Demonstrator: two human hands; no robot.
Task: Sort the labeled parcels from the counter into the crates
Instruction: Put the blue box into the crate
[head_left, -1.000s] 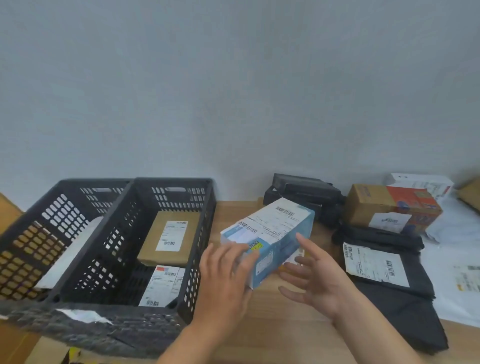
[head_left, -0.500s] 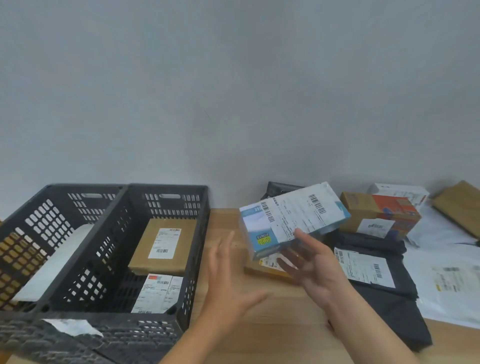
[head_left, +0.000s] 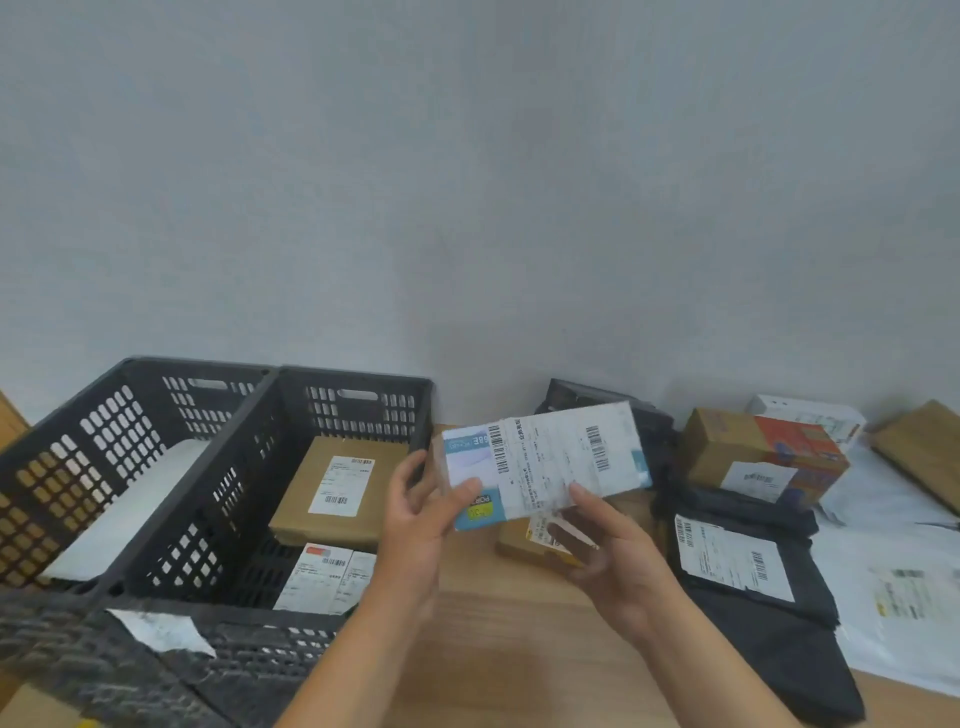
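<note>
Looking down at a plain grey wall (head_left: 467, 182) and a pale wooden worktop (head_left: 519, 649) pushed up against it. Got two dark grey slotted crates side by side at the left end: left crate (head_left: 208, 400) with a flat white parcel (head_left: 130, 514) inside, right crate (head_left: 363, 410) with a kraft box (head_left: 301, 509) at the far side and a white-labelled parcel (head_left: 324, 577) at the near side.

Over on the right, a pile of unsorted stuff: white mailers (head_left: 893, 571) at the far right edge, a black poly mailer (head_left: 779, 654) with a white label lying near, a brown-and-orange carton (head_left: 758, 452) further back, a white box (head_left: 810, 418) just behind that. Also a small brown parcel (head_left: 519, 543) flat on the worktop in the middle.

Holding a blue-and-white labelled box (head_left: 545, 462) up in the air above that one, just right of the right crate, label facing the camera and tilted a bit. Gripping it with both hands: left hand (head_left: 415, 514) clamped on the left end, thumb on the front; right hand (head_left: 608, 551) pinching the near edge, thumb on the label, fingers underneath.
</note>
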